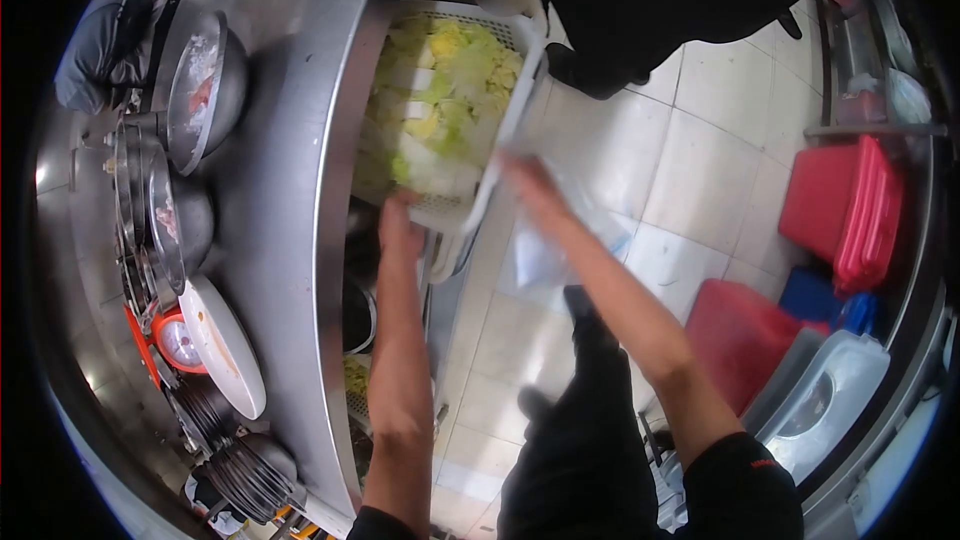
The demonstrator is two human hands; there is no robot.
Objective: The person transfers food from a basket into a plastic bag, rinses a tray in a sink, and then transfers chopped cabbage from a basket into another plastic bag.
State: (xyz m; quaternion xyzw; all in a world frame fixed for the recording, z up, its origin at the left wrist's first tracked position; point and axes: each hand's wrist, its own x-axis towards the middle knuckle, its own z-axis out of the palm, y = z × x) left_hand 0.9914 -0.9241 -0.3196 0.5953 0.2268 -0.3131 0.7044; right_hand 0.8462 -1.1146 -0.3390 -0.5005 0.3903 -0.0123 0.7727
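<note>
A white perforated plastic basket [535,60] full of cut cabbage pieces [440,100] sits partly under the steel counter, its right side out over the aisle. My left hand [398,215] is closed on the basket's near end, below the counter edge. Smeared by motion, my right hand [535,188] has its fingertips right at the basket's right rim; I cannot tell whether they grip it. A clear plastic bag [560,245], also blurred, shows just below my right hand, partly behind the forearm.
Metal bowls [215,90], a white oval dish [225,350] and an orange scale [180,340] stand along the steel counter [285,190]. A person in black [660,0] stands at the far end of the aisle. Red bins [835,205] and clear containers [830,400] line the right side.
</note>
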